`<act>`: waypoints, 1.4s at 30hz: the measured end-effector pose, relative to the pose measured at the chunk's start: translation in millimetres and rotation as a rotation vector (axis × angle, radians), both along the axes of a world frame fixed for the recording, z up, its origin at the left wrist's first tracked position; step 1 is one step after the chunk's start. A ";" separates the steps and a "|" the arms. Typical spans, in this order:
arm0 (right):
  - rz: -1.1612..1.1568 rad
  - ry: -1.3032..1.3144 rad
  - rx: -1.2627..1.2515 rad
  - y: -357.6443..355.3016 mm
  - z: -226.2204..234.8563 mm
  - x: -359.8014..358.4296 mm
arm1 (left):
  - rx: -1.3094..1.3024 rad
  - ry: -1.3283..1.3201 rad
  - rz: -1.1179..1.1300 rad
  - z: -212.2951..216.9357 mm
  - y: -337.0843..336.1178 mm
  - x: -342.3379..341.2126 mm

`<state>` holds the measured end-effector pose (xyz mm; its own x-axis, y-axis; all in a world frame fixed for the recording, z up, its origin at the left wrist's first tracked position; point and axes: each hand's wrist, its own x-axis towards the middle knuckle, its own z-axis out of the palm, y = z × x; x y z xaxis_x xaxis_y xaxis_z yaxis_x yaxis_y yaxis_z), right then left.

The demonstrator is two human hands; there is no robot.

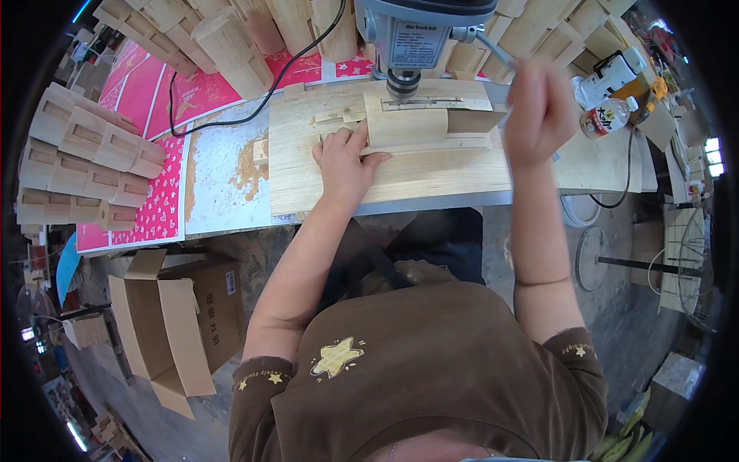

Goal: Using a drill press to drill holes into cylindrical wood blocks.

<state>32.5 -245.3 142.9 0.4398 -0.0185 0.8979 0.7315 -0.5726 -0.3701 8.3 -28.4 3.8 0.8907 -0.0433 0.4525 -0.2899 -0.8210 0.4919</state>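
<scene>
A grey bench drill press [419, 42] stands at the back of the bench, its chuck [403, 83] over a pale wooden block [408, 127] with a curved face. The block lies in a wooden jig [469, 142] on a wide board [439, 181]. At the block's left end my left hand [342, 162] grips it, thumb on the near side and fingers at the end. My right hand [543, 112], smeared by motion, is raised and closed around the end of the drill's feed lever [494, 50]. The drill bit's tip is hard to make out.
Slotted wooden blocks [92, 150] are stacked at the left, with more blocks [231, 46] along the back. A black cable [262, 104] crosses the pink sheet. At the right stands a plastic bottle [608, 117]. An open cardboard box [181, 323] sits on the floor.
</scene>
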 end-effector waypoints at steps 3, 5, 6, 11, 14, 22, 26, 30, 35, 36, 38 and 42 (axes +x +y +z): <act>-0.147 0.096 0.019 17.3 79.1 33.3 | -0.027 0.036 0.002 2.2 0.7 -1.7; -0.099 0.362 0.092 23.5 102.2 62.6 | -0.043 0.067 -0.007 3.0 -2.6 4.2; -0.097 0.359 0.092 18.5 100.6 81.2 | -0.149 0.108 -0.037 3.5 -3.7 6.4; 0.068 0.432 0.082 10.1 80.1 74.3 | -0.348 0.200 -0.093 8.9 -0.1 16.3; -0.073 0.568 -0.133 -5.8 11.3 47.6 | -0.421 0.171 -0.142 -0.7 11.5 19.3; -0.018 0.561 -0.595 -38.2 -69.2 2.7 | -0.360 0.147 -0.238 28.3 61.4 -8.0; 0.026 0.572 -0.576 -40.0 -63.7 -5.7 | -0.703 0.223 -0.156 38.1 117.9 -37.2; 0.048 0.609 -0.568 -23.6 -63.8 -19.1 | -1.029 0.446 0.024 78.8 124.2 -49.3; 0.114 0.556 -0.567 -9.3 -59.7 -25.5 | -1.128 0.667 0.129 84.5 100.8 -52.8; 0.128 0.544 -0.573 -10.3 -59.7 -25.3 | -1.088 0.669 0.170 77.8 98.5 -51.6; 0.125 0.560 -0.571 -13.7 -60.2 -25.2 | -1.102 0.666 0.165 78.8 92.4 -51.5; 0.140 0.564 -0.545 -19.6 -62.0 -23.1 | -1.011 0.699 0.096 67.5 100.9 -45.2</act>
<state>9.4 -264.9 80.9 0.7964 0.4485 0.4056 0.5959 -0.6964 -0.4000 -36.9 72.5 71.3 0.9351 0.1282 -0.3303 0.3311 0.0152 0.9435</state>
